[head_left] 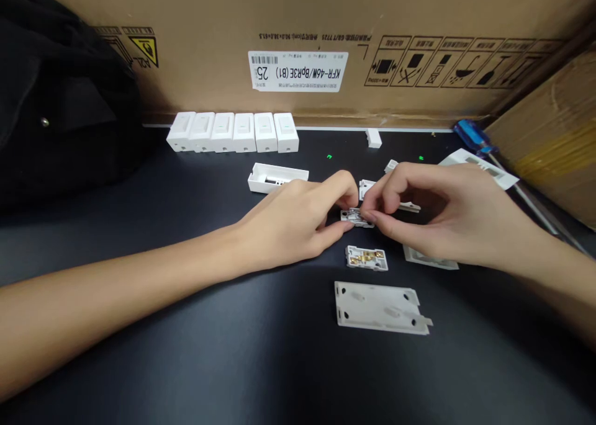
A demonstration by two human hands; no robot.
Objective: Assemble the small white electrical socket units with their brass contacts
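Left forearm [116, 295] over open dark tabletop [261, 375]

Black tabletop [233, 363] with white switch parts [379, 307]

white plastic housings [233, 132], gold contacts [365, 257], black tabletop [298, 375]

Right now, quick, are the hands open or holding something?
Left hand: closed, holding the small switch base.
Right hand: closed, holding the same small switch base.
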